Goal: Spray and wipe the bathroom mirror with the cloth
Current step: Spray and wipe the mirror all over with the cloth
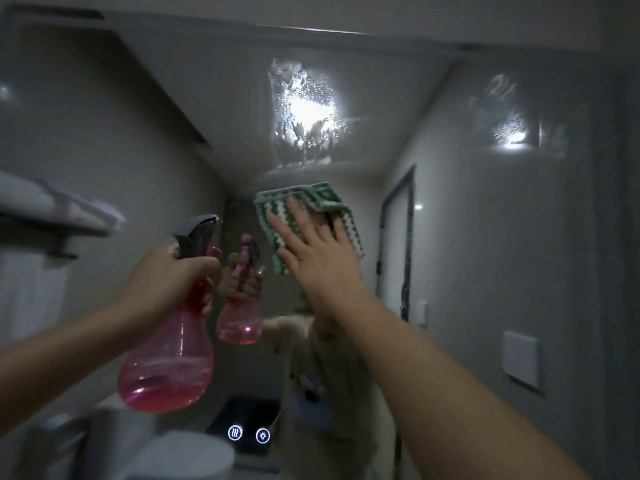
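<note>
Directly above the flat right hand (313, 251) pressing the cloth (304, 216) lies the wet spray patch (304, 112); the left hand (173, 275) grips the bottle (169, 362).

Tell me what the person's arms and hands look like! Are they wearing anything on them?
Both arms are bare as far as the picture shows: no sleeves reach the forearms. The left hand and the right hand wear no gloves, and no rings, watch or bracelets show. The picture is dim and blurry, so small details could be missed.
</note>
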`<state>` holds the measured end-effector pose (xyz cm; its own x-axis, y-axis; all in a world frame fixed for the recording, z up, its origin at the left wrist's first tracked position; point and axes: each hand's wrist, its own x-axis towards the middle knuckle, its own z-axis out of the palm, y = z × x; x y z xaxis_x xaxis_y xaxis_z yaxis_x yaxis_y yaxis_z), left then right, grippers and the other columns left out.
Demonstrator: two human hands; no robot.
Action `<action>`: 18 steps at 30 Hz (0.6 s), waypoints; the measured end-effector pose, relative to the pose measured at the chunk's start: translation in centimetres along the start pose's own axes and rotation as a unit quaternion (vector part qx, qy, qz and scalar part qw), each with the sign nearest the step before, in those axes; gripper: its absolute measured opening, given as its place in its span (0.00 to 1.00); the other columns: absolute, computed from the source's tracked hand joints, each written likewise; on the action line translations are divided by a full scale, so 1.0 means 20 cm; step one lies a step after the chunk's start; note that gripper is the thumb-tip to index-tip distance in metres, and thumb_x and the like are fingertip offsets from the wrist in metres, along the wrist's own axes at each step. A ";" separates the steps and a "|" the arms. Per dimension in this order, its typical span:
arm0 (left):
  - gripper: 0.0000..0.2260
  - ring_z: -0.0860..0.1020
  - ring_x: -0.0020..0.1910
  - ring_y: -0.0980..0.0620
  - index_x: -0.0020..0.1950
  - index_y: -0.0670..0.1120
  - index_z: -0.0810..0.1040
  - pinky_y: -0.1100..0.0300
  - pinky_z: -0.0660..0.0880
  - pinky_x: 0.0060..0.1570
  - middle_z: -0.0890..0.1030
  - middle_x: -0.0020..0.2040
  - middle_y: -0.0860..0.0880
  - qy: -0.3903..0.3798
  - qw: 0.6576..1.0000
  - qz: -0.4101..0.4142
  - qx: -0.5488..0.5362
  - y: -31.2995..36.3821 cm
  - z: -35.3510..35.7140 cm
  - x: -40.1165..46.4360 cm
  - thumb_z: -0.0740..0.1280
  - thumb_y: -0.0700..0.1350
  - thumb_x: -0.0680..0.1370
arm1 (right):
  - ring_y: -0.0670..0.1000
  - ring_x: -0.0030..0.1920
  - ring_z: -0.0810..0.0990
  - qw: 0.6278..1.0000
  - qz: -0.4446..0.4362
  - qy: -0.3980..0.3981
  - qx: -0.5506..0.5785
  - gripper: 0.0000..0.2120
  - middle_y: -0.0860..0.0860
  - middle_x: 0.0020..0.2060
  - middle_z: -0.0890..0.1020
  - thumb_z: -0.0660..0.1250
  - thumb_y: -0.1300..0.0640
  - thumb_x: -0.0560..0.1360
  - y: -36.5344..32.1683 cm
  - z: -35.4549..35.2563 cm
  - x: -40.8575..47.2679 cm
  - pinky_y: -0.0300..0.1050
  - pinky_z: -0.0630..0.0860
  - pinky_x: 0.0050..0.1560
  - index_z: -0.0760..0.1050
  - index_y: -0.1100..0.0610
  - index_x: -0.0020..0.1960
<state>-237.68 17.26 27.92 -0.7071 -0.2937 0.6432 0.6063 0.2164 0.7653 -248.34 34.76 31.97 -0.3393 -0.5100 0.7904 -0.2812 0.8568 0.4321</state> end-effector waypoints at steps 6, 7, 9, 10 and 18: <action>0.07 0.66 0.16 0.50 0.48 0.34 0.73 0.65 0.66 0.18 0.67 0.18 0.46 -0.027 0.999 -0.006 -0.046 0.09 0.28 -0.05 0.62 0.28 0.72 | 0.48 0.76 0.37 0.995 0.103 0.020 0.003 0.25 0.45 0.74 0.32 0.42 0.43 0.82 0.44 -0.07 -0.25 0.51 0.33 0.72 0.32 0.39 0.75; 0.06 0.66 0.16 0.51 0.46 0.35 0.73 0.65 0.66 0.17 0.67 0.18 0.47 -0.032 0.998 -0.013 -0.059 0.10 0.34 -0.07 0.61 0.28 0.72 | 0.48 0.76 0.36 0.993 0.115 0.020 0.003 0.25 0.44 0.73 0.30 0.40 0.43 0.82 0.49 -0.06 -0.31 0.51 0.33 0.72 0.32 0.39 0.74; 0.07 0.66 0.15 0.52 0.40 0.37 0.74 0.65 0.66 0.17 0.68 0.18 0.47 -0.041 0.996 -0.027 -0.075 0.10 0.44 -0.10 0.61 0.27 0.72 | 0.48 0.76 0.36 0.991 0.135 0.022 0.004 0.25 0.44 0.72 0.29 0.36 0.41 0.80 0.59 -0.05 -0.40 0.52 0.34 0.72 0.32 0.39 0.75; 0.09 0.66 0.16 0.52 0.38 0.39 0.74 0.65 0.66 0.17 0.68 0.18 0.48 -0.046 0.995 -0.030 -0.079 0.10 0.49 -0.11 0.60 0.28 0.73 | 0.48 0.76 0.36 0.990 0.142 0.022 0.004 0.26 0.44 0.73 0.30 0.34 0.40 0.78 0.62 -0.04 -0.45 0.53 0.34 0.72 0.32 0.39 0.75; 0.10 0.67 0.18 0.49 0.32 0.40 0.72 0.62 0.67 0.22 0.69 0.20 0.47 -0.075 0.995 -0.025 -0.065 0.05 0.72 -0.19 0.62 0.29 0.71 | 0.49 0.74 0.32 0.978 0.198 0.045 0.047 0.29 0.49 0.75 0.34 0.33 0.41 0.76 0.57 0.07 -0.65 0.52 0.33 0.70 0.35 0.45 0.76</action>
<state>-239.60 32.04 26.55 -0.7782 -0.1560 0.6083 0.6039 0.0798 0.7931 -248.47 51.02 25.97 -0.3598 -0.1277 0.9243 -0.2261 0.9730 0.0464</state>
